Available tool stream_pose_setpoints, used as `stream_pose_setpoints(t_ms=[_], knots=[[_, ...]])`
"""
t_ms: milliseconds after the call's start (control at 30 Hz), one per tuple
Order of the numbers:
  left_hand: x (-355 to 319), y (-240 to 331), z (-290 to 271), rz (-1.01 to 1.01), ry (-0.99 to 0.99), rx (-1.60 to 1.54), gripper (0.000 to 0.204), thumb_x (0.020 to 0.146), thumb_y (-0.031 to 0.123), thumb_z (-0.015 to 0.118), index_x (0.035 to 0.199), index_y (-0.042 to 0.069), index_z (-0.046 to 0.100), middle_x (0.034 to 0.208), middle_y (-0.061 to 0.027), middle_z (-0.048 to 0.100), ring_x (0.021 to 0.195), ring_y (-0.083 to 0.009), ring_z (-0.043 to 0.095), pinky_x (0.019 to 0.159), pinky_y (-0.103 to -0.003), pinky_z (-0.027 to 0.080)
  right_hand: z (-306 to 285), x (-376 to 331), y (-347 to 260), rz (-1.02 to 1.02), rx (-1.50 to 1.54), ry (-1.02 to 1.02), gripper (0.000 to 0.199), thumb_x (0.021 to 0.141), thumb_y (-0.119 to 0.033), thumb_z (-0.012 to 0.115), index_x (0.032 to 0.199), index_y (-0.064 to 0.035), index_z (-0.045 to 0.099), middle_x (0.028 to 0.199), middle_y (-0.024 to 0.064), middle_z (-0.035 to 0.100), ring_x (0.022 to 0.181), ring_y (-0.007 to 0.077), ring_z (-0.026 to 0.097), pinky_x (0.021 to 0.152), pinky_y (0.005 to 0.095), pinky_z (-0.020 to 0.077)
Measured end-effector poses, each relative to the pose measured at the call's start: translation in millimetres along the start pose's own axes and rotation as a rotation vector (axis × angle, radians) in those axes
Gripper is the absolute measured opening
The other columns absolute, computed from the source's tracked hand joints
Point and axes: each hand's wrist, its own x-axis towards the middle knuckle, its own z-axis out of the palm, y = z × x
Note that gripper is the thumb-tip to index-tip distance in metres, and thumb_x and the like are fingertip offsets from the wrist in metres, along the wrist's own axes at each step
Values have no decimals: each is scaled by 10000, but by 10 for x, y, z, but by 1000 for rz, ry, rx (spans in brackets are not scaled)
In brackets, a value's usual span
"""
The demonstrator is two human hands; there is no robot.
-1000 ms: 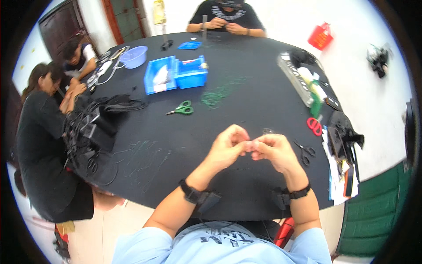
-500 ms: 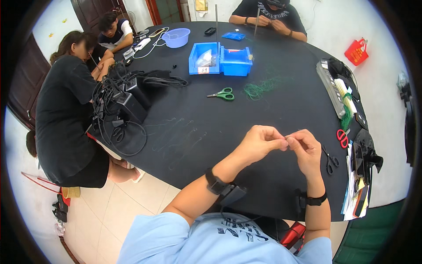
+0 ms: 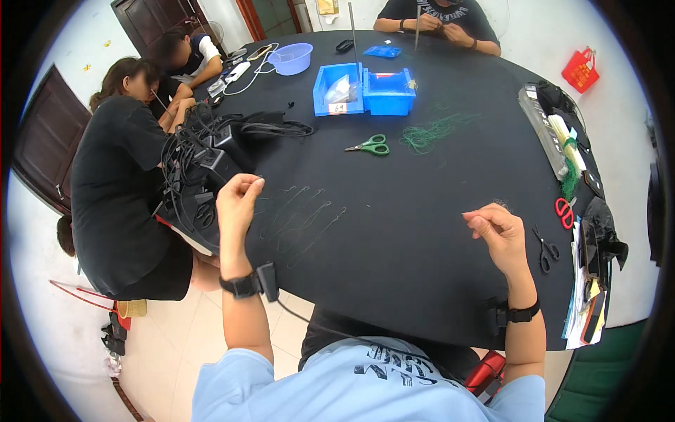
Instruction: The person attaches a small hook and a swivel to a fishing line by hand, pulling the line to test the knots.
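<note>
From the head camera, my left hand (image 3: 238,200) and right hand (image 3: 496,232) are held well apart above the black table (image 3: 422,211), each with fingertips pressed together as if pinching a thread I cannot actually see. Thin wires (image 3: 299,214) lie just beside my left fingers; they look light, springy, best pinched at an end.

Head view. Left hand (image 3: 238,204) at 9 o'clock and right hand (image 3: 498,232) at 3 o'clock, fingers pinched, raised well apart over the black desk (image 3: 422,211). Thin wire pieces (image 3: 302,218) lie between them; green scissors (image 3: 370,146) at 12 o'clock.
</note>
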Motion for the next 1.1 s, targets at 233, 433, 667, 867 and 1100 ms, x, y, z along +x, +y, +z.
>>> stream_pose_setpoints(t_ms=[233, 433, 667, 867, 1100], knots=[[318, -438, 404, 124, 24, 536, 167, 752, 193, 720, 875, 79, 724, 772, -112, 680, 737, -268, 660, 682, -357, 500, 56, -4, 13, -18, -31, -14, 144, 882, -152, 676, 926, -24, 725, 777, 15, 602, 639, 65, 538, 557, 195, 431], [413, -472, 467, 58, 19, 201, 141, 811, 160, 707, 877, 36, 722, 889, -84, 696, 825, -176, 661, 745, -277, 490, 50, -9, 15, -22, -46, -17, 143, 885, -158, 672, 920, -30, 728, 761, 8, 594, 628, 59, 530, 538, 193, 420], [151, -360, -70, -158, 54, -1073, 101, 917, 178, 643, 962, 94, 611, 788, -8, 614, 588, -42, 468, 484, -168, 340, 24, -8, 18, -25, -56, -22, 144, 887, -157, 670, 922, -29, 727, 757, 7, 591, 621, 57, 525, 531, 193, 411], [336, -396, -109, 234, 157, -135, 134, 873, 137, 688, 931, 17, 674, 770, 5, 637, 677, -60, 558, 640, -217, 457, 61, -17, 16, -11, -42, -32, 142, 886, -154, 671, 919, -27, 726, 758, 6, 592, 627, 57, 527, 536, 196, 418], [495, -506, 337, 252, -64, 453, 168, 740, 166, 738, 875, 66, 728, 816, -107, 647, 771, -244, 640, 730, -345, 494, 90, -32, 18, 17, -60, -40, 137, 889, -145, 664, 915, -26, 725, 757, 0, 589, 629, 59, 524, 550, 200, 425]])
